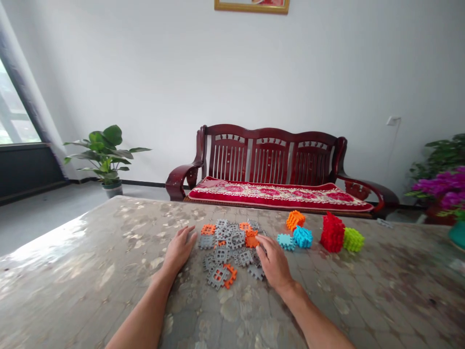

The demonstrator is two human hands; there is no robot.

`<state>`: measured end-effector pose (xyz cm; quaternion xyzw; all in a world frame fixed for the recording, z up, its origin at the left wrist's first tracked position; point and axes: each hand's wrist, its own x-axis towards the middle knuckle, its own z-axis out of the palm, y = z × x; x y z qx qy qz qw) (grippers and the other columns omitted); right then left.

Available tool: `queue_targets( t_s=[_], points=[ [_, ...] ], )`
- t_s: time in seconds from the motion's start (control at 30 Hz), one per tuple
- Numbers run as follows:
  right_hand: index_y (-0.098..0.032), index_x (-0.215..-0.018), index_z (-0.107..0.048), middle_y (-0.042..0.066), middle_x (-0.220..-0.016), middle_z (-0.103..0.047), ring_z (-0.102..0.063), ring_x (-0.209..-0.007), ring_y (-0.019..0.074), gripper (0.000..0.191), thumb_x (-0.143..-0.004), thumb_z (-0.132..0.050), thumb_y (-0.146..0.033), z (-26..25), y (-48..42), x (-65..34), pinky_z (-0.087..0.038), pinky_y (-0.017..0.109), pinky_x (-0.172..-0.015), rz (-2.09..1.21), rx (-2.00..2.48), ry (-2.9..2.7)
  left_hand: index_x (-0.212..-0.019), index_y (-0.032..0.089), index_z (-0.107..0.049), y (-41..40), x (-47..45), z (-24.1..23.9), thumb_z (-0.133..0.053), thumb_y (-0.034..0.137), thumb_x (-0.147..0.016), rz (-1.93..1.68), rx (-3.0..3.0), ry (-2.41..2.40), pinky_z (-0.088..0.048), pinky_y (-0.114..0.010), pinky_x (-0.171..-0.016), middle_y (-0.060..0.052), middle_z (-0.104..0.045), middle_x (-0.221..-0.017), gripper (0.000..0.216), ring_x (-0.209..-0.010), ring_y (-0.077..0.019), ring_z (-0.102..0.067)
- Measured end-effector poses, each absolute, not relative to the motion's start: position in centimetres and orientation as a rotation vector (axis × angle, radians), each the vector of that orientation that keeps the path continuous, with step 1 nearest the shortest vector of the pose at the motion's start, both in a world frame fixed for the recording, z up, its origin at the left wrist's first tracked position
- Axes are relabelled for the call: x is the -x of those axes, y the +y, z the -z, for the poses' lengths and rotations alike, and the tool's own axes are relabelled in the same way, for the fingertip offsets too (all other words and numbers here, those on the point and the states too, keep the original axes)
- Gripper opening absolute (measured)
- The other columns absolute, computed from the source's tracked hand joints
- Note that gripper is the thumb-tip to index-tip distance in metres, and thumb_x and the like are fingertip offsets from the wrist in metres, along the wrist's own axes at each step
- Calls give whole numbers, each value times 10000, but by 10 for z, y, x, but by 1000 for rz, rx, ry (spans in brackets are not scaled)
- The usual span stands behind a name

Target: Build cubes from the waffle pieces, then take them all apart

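A loose pile of grey interlocking building tiles (221, 254), with several orange ones among them, lies between my hands on the table. My left hand (179, 249) rests on the tabletop just left of the pile, fingers stretched out and holding nothing. At the pile's right side, my right hand (273, 261) has its fingertips on the edge of an orange building tile (250, 239), which looks slightly tilted on top of grey ones. The fingers partly hide that tile's right edge. A grey tile (256, 272) lies beside the right thumb.
Right of the pile stand stacks of orange tiles (295, 220), blue tiles (302, 237), red tiles (332, 232) and green tiles (353, 240). A patterned cloth (109, 291) covers the table. Beyond it is a wooden bench (271, 155); purple flowers (445, 186) stand far right.
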<state>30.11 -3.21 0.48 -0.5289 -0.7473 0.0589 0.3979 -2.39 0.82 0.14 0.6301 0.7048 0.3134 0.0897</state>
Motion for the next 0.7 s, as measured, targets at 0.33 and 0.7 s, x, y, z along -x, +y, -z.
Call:
queue_targets(
  t_s=[0.33,0.7],
  points=[
    [-181,-1326,-575,91,-1316,-639,-562,-1209,237,443,-911,-463,-289,-39,42,-289,-387,349,-1039,-90,1766,-2013,-1236,273,-655,-1,14,-10,-459,370,-908,-636,-2022,2249,-387,-435,-1088,-71,-580,-1392,394,-1270,-262,-540],
    [-238,-931,-710,93,-1000,-738,-648,-988,245,268,-940,-461,-335,-48,66,-282,-403,338,-864,-214,1901,-2085,-1220,290,-655,-3,14,-9,-454,327,-908,-663,-2022,2243,-376,-413,-1079,-53,-592,-1367,373,-1261,-240,-537]
  ],
)
